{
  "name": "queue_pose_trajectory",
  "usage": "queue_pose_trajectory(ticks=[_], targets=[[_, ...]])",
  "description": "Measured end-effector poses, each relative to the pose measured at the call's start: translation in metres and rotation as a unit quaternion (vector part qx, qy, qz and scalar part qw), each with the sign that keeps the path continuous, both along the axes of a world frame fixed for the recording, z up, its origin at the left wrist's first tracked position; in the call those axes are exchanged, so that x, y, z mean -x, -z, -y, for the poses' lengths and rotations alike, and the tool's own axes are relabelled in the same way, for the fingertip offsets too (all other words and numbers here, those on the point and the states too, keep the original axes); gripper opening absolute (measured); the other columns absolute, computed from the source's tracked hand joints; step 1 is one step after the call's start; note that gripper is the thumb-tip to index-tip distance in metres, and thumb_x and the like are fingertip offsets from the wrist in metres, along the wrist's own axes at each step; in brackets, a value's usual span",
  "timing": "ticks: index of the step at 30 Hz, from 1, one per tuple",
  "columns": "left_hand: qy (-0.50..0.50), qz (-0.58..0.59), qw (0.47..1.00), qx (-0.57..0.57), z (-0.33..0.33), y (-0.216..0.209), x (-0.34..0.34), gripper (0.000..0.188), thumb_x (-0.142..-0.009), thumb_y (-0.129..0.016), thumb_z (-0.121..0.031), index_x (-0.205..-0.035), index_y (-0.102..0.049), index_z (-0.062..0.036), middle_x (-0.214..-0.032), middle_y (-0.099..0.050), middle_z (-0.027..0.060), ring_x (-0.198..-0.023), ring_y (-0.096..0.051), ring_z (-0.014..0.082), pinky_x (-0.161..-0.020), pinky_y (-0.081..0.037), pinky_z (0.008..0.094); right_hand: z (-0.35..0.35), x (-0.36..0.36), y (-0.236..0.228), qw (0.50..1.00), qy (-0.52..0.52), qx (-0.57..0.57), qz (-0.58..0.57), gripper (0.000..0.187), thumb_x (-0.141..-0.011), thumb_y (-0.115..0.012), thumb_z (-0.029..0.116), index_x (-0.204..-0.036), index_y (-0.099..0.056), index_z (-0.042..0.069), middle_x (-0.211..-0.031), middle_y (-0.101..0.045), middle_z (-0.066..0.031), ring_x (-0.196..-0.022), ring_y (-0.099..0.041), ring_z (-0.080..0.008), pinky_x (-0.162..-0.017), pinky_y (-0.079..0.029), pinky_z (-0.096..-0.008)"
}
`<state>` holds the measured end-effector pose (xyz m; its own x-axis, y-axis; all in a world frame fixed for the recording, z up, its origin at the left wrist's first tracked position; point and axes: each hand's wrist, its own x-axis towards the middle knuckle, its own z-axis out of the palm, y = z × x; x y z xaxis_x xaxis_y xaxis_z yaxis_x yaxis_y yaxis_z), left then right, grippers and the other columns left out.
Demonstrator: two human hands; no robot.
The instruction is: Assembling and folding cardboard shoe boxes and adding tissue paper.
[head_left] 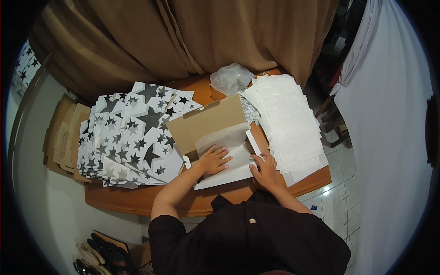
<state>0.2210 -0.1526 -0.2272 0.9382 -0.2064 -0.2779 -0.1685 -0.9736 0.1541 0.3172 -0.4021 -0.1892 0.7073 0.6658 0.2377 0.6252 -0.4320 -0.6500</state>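
An open cardboard box (211,120), brown inside with white outer flaps, lies on the table in front of me with its lid tilted back. A sheet of white paper (236,151) lines it, and one end of the sheet rises against the lid. My left hand (214,160) rests flat on the paper at the box's left, fingers spread. At the right front corner, my right hand (264,166) touches the paper and the box edge, thumb and forefinger apart and the other fingers bent. The white right side flap (253,142) stands up beyond it.
To the left, star-printed cardboard sheets (133,137) are piled on the wooden table (206,208). A stack of white paper (293,123) lies at the right. Crumpled clear plastic (231,78) sits at the back before a brown curtain (183,36). Brown cardboard pieces (68,133) lean at the left wall.
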Motion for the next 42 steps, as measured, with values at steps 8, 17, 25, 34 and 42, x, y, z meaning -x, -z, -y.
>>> queue_pose_trajectory(ticks=[8, 17, 25, 34, 42], targets=[[0.018, -0.008, 0.999, 0.04, -0.002, -0.005, -0.001, 0.048, -0.095, -0.03, -0.044, -0.136, -0.041, -0.0206, -0.142, -0.036, 0.0098, -0.133, -0.03, 0.026, -0.109, -0.017, 0.0482, -0.002, -0.004, -0.011, 0.999, -0.011, 0.03, 0.022, 0.028, -0.081, -0.06, 0.033, -0.1, -0.066, 0.014, -0.113, -0.046, -0.0181, -0.115, -0.036, -0.0308, -0.095, -0.02, -0.048], [-0.17, -0.054, 0.92, 0.349, 0.004, -0.093, 0.042, 0.043, -0.079, -0.066, -0.039, -0.107, -0.065, -0.0063, -0.109, -0.063, 0.0137, -0.1, -0.059, 0.0289, -0.087, -0.045, 0.0344, -0.004, -0.02, -0.023, 0.991, -0.056, 0.117, -0.028, 0.025, -0.085, -0.055, 0.036, -0.093, -0.068, 0.016, -0.12, -0.047, -0.0114, -0.123, -0.03, -0.0336, -0.097, -0.009, -0.0601], [-0.25, 0.02, 0.89, 0.381, 0.019, -0.073, 0.07, 0.023, -0.081, -0.065, -0.023, -0.094, -0.068, -0.0043, -0.092, -0.067, 0.0112, -0.089, -0.061, 0.0259, -0.078, -0.047, 0.0332, -0.051, -0.102, -0.005, 0.993, 0.104, -0.049, -0.015, 0.019, -0.082, -0.056, 0.028, -0.094, -0.067, 0.017, -0.112, -0.051, -0.0062, -0.116, -0.038, -0.025, -0.098, -0.012, -0.0575], [-0.354, 0.165, 0.887, 0.247, 0.029, -0.077, 0.06, 0.016, -0.081, -0.061, -0.021, -0.087, -0.068, -0.008, -0.083, -0.066, 0.0102, -0.077, -0.061, 0.0295, -0.07, -0.046, 0.0392, -0.111, -0.146, 0.046, 0.982, 0.08, 0.155, 0.07, 0.018, -0.074, -0.064, 0.021, -0.091, -0.067, 0.019, -0.109, -0.054, -0.0035, -0.112, -0.043, -0.0242, -0.096, -0.022, -0.0624], [-0.301, 0.257, 0.905, 0.156, 0.024, -0.053, 0.034, 0.009, -0.08, -0.062, -0.02, -0.081, -0.068, -0.0126, -0.076, -0.063, 0.004, -0.075, -0.059, 0.0237, -0.07, -0.039, 0.037, -0.13, -0.151, 0.075, 0.976, 0.074, 0.155, 0.138, 0.024, -0.071, -0.07, 0.022, -0.094, -0.063, 0.017, -0.101, -0.057, -0.0011, -0.107, -0.047, -0.0222, -0.094, -0.026, -0.0588]])
